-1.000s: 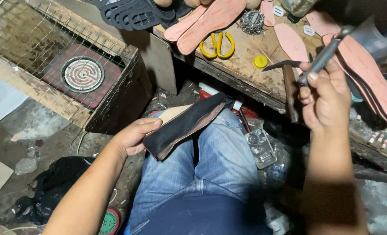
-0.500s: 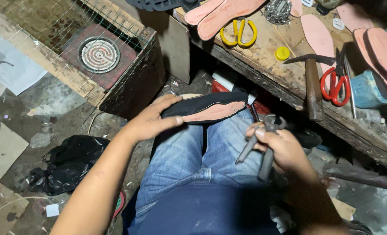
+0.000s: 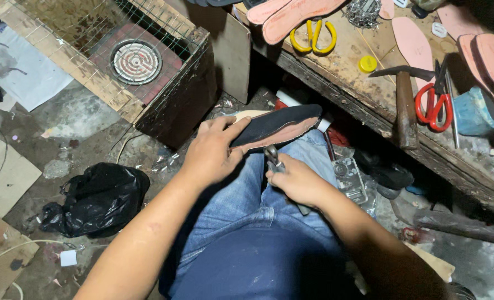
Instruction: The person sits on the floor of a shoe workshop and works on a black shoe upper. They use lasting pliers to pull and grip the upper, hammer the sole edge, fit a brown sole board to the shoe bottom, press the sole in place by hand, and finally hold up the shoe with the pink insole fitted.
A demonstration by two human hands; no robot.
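The left hand (image 3: 216, 153) is gripping a shoe piece (image 3: 277, 125) on the person's lap, thumb on top and fingers wrapped over its near end. The shoe piece is long and tapered, with a matte black upper layer and a pinkish sole edge showing along its lower side; it is lying across the knees, over blue denim. The right hand (image 3: 297, 180) is clenching around a metal pincer tool (image 3: 273, 156), whose grey head is touching the underside of the shoe piece near its middle.

Beyond the knees, a rough, stained wooden workbench (image 3: 363, 78) is carrying several flat pink insoles (image 3: 297, 12), smooth and foot-shaped. Yellow-handled scissors (image 3: 313, 36) are lying beside them, near a small round yellow cap (image 3: 367, 64). A hammer (image 3: 405, 105) with a worn wooden handle and dark steel head is resting next to red-handled scissors (image 3: 433, 105). A soft blue container (image 3: 474, 114) is standing just right of these.

To the left, a wire-mesh wooden crate (image 3: 164, 105) is enclosing a round coil heater (image 3: 135, 61) set in a reddish square plate. A crumpled glossy black plastic bag (image 3: 100, 197) is lying on the dusty concrete floor (image 3: 69, 122), with flat cardboard sheets (image 3: 5, 172) nearby.
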